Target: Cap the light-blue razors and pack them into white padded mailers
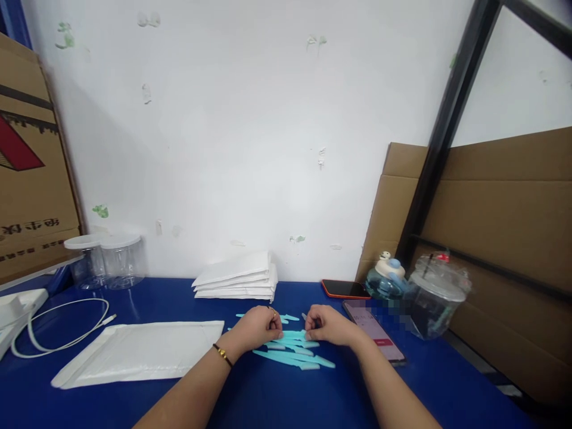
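Note:
Several slim turquoise eyebrow razors [292, 359] with pale, translucent blade ends lie in a loose pile on the blue table, and a few more lie behind my hands. My left hand [257, 328] is closed in a pinch at the left end of an upper razor [294, 335]. At its right end, the fingertips of my right hand [328, 325] are pinched together. My fingers partly cover both ends, so whether they hold one razor or more is unclear. Beside my right forearm is a phone [373, 330] with a lit screen.
On the left lies a white padded envelope [143, 351], with a white cable [67, 342] behind it. Stacked white envelopes [236, 279] stand by the wall. Clear jars [123, 262] are back left. An orange-edged phone [344, 289], a teal bottle [384, 283] and a lidded cup [433, 298] stand right.

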`<state>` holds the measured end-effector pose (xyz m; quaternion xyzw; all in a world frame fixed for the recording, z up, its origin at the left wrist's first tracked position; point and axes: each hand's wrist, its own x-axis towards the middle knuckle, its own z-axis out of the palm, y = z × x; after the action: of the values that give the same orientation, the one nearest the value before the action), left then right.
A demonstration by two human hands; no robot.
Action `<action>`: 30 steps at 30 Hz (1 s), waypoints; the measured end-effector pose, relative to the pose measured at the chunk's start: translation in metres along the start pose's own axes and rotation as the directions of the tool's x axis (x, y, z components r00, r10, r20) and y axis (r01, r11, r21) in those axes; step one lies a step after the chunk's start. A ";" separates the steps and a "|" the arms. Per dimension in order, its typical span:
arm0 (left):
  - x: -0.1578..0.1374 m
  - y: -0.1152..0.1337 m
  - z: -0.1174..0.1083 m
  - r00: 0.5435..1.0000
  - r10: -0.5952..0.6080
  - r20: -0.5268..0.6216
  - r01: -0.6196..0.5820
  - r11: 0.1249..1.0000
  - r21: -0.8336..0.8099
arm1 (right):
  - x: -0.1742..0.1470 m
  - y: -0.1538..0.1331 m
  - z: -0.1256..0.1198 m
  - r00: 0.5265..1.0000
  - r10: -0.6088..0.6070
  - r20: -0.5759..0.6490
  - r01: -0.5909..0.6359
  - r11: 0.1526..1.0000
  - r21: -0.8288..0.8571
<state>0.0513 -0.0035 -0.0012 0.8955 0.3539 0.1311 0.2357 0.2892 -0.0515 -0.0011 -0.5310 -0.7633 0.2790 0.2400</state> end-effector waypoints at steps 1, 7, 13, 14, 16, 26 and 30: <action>0.001 0.000 0.000 1.000 -0.012 -0.009 0.012 1.000 0.006 | 0.001 0.000 0.001 1.000 0.008 0.006 -0.008 1.000 0.022; 0.002 -0.007 -0.015 0.991 -0.085 -0.101 0.093 0.992 0.082 | 0.005 0.008 -0.003 0.997 0.069 -0.034 -0.069 0.998 0.008; -0.006 -0.031 -0.032 0.969 -0.169 -0.181 0.199 0.966 0.163 | 0.001 0.013 -0.013 0.980 0.095 -0.175 -0.111 0.990 -0.084; -0.006 -0.033 -0.033 0.966 -0.165 -0.197 0.199 0.966 0.168 | 0.000 0.010 -0.013 0.981 0.051 -0.187 -0.071 0.992 -0.102; -0.006 -0.033 -0.031 0.962 -0.131 -0.240 0.174 0.970 0.169 | -0.002 0.004 -0.012 0.990 -0.050 -0.135 0.033 0.992 -0.121; -0.002 -0.007 -0.008 0.994 0.085 -0.069 -0.076 0.990 0.117 | 0.003 -0.014 0.010 0.994 -0.111 -0.014 0.104 0.961 -0.255; 0.001 -0.009 -0.005 0.990 0.104 -0.094 -0.085 0.978 0.188 | 0.004 -0.016 0.009 0.991 -0.134 -0.029 0.118 0.940 -0.321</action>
<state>0.0448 0.0051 -0.0015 0.9213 0.3331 0.1553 0.1271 0.2713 -0.0533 0.0036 -0.5196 -0.8245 0.1227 0.1874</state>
